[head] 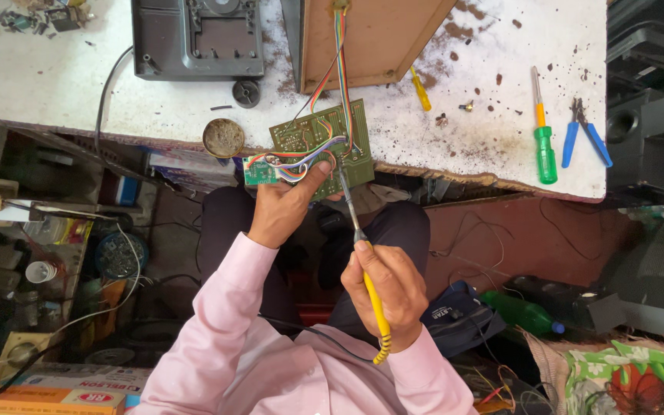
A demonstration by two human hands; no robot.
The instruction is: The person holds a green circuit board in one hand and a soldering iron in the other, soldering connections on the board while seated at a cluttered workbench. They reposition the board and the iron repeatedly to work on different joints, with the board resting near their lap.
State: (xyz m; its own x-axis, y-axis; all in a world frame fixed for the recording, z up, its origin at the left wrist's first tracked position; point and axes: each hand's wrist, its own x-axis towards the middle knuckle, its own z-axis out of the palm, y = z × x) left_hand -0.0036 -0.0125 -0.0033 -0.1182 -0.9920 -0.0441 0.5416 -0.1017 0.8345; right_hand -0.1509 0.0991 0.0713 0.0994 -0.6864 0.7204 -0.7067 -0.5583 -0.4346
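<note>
Mid-frame: left hand (282, 209) grips green PCB (324, 146), right hand (393, 284) clasps soldering iron (363, 257), tip at board w/ wires (309, 157) attached, joint unfinished.

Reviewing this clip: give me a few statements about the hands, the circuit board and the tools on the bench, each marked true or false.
1. The right hand holds a yellow-handled soldering iron. True.
2. The left hand rests flat on the table. False: it grips the green circuit board at the table edge.
3. A green-handled screwdriver lies on the white table. True.
4. The blue-handled pliers are in the left hand. False: they lie beside the screwdriver.
5. Coloured wires run from the board toward the brown panel. True.
</note>
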